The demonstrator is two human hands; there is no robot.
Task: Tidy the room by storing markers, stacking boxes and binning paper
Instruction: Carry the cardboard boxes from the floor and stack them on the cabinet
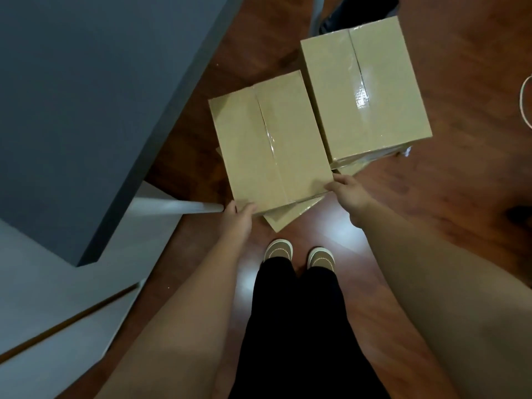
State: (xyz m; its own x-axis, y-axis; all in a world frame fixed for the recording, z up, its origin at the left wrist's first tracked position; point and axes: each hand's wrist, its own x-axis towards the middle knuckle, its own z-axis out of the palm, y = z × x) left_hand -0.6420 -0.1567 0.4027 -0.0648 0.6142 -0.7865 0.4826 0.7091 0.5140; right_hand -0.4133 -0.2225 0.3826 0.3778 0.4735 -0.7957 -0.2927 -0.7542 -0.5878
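A taped brown cardboard box [267, 139] sits on top of another box [288, 216], whose near corner pokes out underneath. My left hand [239, 216] grips the top box at its near left corner. My right hand [344, 187] grips its near right corner. To the right stands a second stack: a taped box [362, 87] on top of a lower box [349, 169] that shows only as a thin edge. Both stacks rest on the reddish wooden floor. No markers or paper are in view.
A dark grey tabletop [86, 96] with a white leg [175, 207] fills the left side, close to the left stack. My feet [299, 254] stand just in front of the boxes. A white cord [525, 99] curls at the right edge. A dark object [357, 15] lies behind the right stack.
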